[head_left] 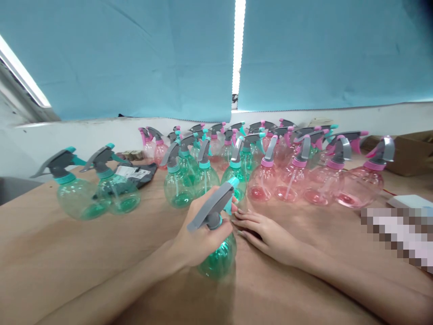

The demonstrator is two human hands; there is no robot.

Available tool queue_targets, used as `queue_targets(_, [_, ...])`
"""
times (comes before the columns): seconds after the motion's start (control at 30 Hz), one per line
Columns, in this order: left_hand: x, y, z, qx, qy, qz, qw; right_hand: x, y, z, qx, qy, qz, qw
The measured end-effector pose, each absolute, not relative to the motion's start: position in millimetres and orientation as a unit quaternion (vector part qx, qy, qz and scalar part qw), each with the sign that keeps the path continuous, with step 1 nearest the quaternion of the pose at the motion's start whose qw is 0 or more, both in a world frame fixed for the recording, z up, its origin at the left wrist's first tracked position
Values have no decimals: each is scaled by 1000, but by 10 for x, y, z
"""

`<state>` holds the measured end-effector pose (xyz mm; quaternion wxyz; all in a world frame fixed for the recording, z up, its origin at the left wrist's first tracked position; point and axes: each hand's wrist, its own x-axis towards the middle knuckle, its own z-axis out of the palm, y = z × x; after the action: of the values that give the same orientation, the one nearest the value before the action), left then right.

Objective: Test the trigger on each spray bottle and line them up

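At table (50, 253), green sprayer (221, 256), illegible parcel label (127, 172)

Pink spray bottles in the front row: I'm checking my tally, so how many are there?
4, side by side: leftmost bottle beside a green bottle, then second bottle, third bottle and rightmost bottle. More pink bottles stand behind, some partly hidden.

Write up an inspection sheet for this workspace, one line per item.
Surface: wood-toned table, bottles crowding its far side.
Bottles: green spray bottle in hand; upright green bottles and pink bottles behind it, two green ones apart at left.
Clutter: dark package with a white label; cardboard box and white box at right.
Hands: left hand grips the bottle's neck; right hand lies palm down beside it.
Cables: nothing clearly seen.
Surroundings: blue coverings above a white wall, bright gap between them.
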<state>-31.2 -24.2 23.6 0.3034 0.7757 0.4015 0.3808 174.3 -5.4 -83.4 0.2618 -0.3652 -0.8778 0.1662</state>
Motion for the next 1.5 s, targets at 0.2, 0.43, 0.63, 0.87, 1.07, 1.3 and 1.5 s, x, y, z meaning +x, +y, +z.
queue_targets(0.2, [-327,-212,216,773,410,363,320,1744,-52,-849,-366,-879,160,260])
queue_targets(0.43, [-311,-207,181,778,401,376,306,1750,-36,-872,-365,-881,160,255])
queue_targets(0.63, [-318,-192,159,780,394,368,317,1748,-43,-861,-367,-882,156,252])
queue_targets(0.87, [-322,-196,169,777,398,365,322,1746,-44,-852,-370,-883,155,245])
queue_targets(1.07, [-307,-210,203,775,394,369,329,1747,-45,-850,-370,-883,156,244])
queue_targets(1.3, [-306,-201,184,776,391,371,328,1749,-45,-859,-370,-882,156,247])
queue_targets(1.5, [-306,-198,179,776,389,369,331,1747,-47,-853,-372,-882,158,241])
